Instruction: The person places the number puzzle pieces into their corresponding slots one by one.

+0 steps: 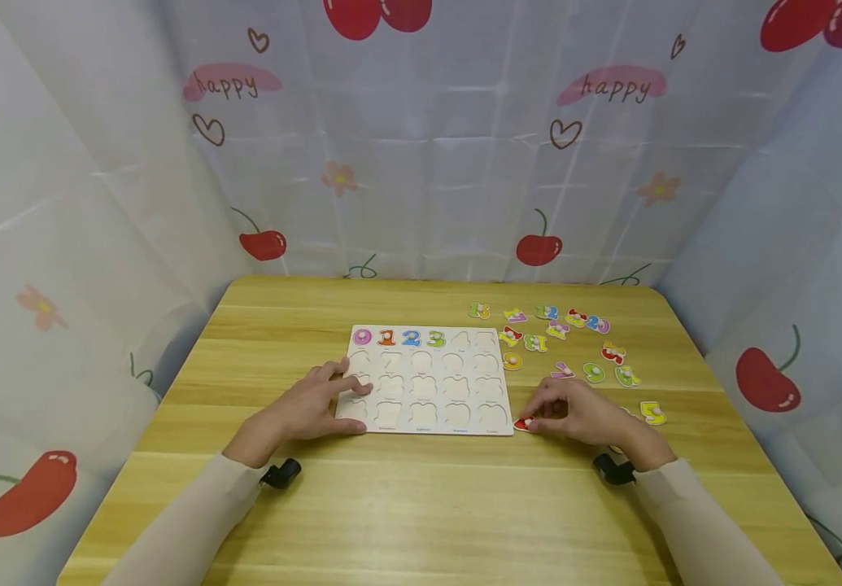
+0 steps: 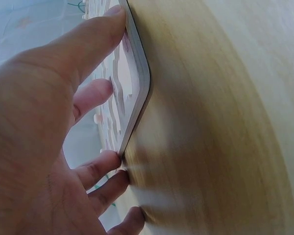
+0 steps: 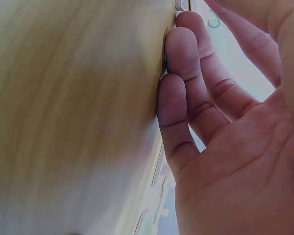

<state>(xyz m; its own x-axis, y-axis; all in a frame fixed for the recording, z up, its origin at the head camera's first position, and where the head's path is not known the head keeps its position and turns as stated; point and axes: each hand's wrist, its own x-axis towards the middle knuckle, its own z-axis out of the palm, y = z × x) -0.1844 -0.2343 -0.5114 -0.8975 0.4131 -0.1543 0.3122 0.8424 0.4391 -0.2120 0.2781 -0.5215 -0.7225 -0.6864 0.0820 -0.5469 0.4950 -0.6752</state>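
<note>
A white wooden number puzzle board (image 1: pixel 406 413) lies flat on the table, with 0, 1, 2 and 3 in its top row and bare recesses elsewhere. At its left edge rests my left hand (image 1: pixel 308 407). The left thumb and index finger touch the board's top face, while the other fingertips stand at its edge and on the table. Beside the board's lower right corner, my right hand (image 1: pixel 578 411) pinches a small red puzzle piece (image 1: pixel 524 424) between thumb and index finger. That piece's number is hidden by the fingers. In the right wrist view, the right hand's fingers (image 3: pixel 183 54) hide it.
Loose number pieces lie scattered right of the board, among them a yellow 5 (image 1: pixel 652 413), a green piece (image 1: pixel 594 373), a 12 (image 1: pixel 547 312) and a 20 (image 1: pixel 597 324). Another piece is partly covered by the right wrist. A cherry-patterned curtain (image 1: pixel 428 212) surrounds the wooden table (image 1: pixel 406 513).
</note>
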